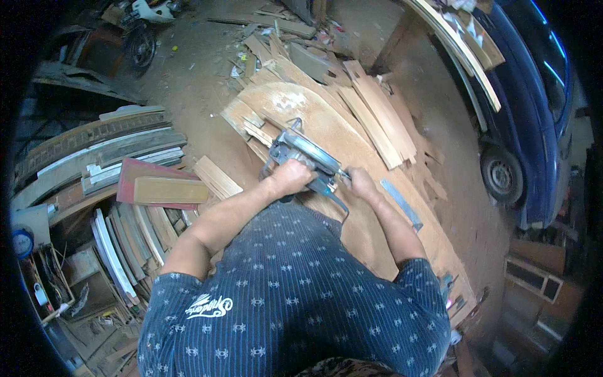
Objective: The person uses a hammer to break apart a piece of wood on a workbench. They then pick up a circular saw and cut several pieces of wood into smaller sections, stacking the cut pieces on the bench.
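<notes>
Circular saw point(316, 153) over wooden board point(342, 133); left hand point(293, 177) grips its body, right hand point(359, 183) its end; white script point(210, 306) on shirt point(282, 276)

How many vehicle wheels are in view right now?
2: the motorbike wheel at upper left, and the car wheel under the blue car at right. Others may be hidden.

A woodworking workshop: power saw point(306, 151), stacked boards point(103, 152), scattered wood offcuts point(259, 48).
</notes>
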A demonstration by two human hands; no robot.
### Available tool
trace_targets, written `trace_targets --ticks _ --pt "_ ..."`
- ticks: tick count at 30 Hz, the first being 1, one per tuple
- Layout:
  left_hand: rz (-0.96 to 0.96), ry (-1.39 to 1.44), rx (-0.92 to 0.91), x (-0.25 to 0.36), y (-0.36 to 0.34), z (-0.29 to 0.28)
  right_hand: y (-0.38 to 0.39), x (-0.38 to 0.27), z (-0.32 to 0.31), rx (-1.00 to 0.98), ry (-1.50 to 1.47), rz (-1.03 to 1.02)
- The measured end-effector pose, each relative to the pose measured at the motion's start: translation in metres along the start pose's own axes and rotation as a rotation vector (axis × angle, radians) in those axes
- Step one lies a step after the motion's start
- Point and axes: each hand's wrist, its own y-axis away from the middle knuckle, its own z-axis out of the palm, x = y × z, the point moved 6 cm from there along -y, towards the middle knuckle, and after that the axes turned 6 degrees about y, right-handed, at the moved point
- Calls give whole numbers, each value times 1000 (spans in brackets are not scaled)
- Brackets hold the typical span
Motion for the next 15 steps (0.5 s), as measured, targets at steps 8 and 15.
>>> trace_targets --ticks 8,15 --pt "-25 18 35 5 1 -5 7 24 28 -351 -793 487" --pt "-54 7 88 2 4 3 2 12 2 -6 -254 175"
